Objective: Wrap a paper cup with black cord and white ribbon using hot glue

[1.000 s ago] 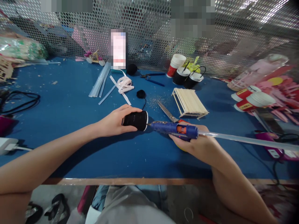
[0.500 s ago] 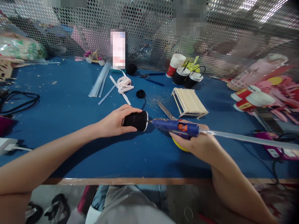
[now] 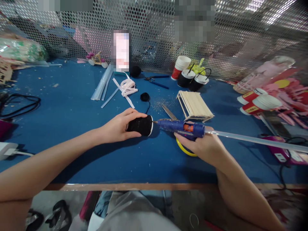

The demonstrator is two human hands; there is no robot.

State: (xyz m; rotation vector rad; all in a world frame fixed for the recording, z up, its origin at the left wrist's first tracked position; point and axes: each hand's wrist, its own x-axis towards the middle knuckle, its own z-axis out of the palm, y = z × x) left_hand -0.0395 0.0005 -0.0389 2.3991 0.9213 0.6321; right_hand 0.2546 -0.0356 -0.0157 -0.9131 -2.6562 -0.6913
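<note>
Our left hand (image 3: pixel 115 128) fingers wrap the black cup (image 3: pixel 141 125) on the worktop (image 3: pixel 72 109); right hand (image 3: pixel 204 147) fingers grip the glue gun (image 3: pixel 183 126), nozzle at the cup's rim.

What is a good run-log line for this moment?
left grip: shut on black cup, sideways on blue table | right grip: shut on blue glue gun | nozzle: at cup's white rim | nearby: scissors

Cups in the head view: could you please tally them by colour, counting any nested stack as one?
Black cups: 3
Red-and-white cups: 3
Total: 6
</note>
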